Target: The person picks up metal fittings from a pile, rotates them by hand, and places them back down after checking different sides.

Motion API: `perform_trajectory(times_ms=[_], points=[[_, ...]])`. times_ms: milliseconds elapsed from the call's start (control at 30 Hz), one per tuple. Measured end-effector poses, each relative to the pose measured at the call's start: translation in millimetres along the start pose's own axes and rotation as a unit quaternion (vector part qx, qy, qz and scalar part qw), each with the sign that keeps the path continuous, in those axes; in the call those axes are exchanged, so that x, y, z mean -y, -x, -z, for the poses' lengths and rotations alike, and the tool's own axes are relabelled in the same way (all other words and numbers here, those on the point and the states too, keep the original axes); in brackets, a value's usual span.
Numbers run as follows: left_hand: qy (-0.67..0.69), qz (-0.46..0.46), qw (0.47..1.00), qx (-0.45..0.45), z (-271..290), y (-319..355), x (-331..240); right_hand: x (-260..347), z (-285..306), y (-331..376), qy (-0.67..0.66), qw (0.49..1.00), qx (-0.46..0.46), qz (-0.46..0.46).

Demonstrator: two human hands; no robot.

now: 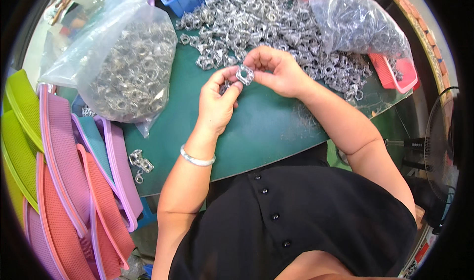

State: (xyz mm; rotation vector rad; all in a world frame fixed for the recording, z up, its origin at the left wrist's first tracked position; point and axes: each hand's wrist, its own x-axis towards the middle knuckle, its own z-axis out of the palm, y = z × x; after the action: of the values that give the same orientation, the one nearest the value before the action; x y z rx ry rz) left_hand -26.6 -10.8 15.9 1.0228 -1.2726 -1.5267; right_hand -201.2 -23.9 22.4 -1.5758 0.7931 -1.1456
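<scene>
A small silvery metal ring-shaped part [245,75] is held up over the green table [256,131]. My left hand [217,99] pinches it between thumb and fingers, and more metal shows darkly in the palm behind the thumb. On the other side, my right hand [280,73] has its fingers bent close against the part's right edge, seemingly gripping it too. Just beyond both hands spreads a large heap of similar metal parts [256,20]. A few loose parts [140,161] lie by the table's left edge.
A clear plastic bag full of parts [131,67] stands at left, and another bag [360,25] at the far right above a pink basket [395,75]. A blue bin [190,0] sits at the back. Several colourful baskets [64,151] are stacked left; a fan [437,146] stands right.
</scene>
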Motion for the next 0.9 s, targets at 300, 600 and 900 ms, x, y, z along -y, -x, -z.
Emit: perform_trajectory(times_ms=[300, 600, 900], points=[[0.109, 0.070, 0.992, 0.009, 6, -3, 2, 44, 22, -89, 0.156, 0.962, 0.113, -0.192], [0.103, 0.057, 0.993, 0.023, 7, -4, 3, 59, 35, -223, 0.122, 0.984, -0.113, -0.067], [0.028, -0.001, 1.000, -0.007, 1, 0, 2, 23, 4, -96, 0.442, 0.889, 0.108, 0.053]])
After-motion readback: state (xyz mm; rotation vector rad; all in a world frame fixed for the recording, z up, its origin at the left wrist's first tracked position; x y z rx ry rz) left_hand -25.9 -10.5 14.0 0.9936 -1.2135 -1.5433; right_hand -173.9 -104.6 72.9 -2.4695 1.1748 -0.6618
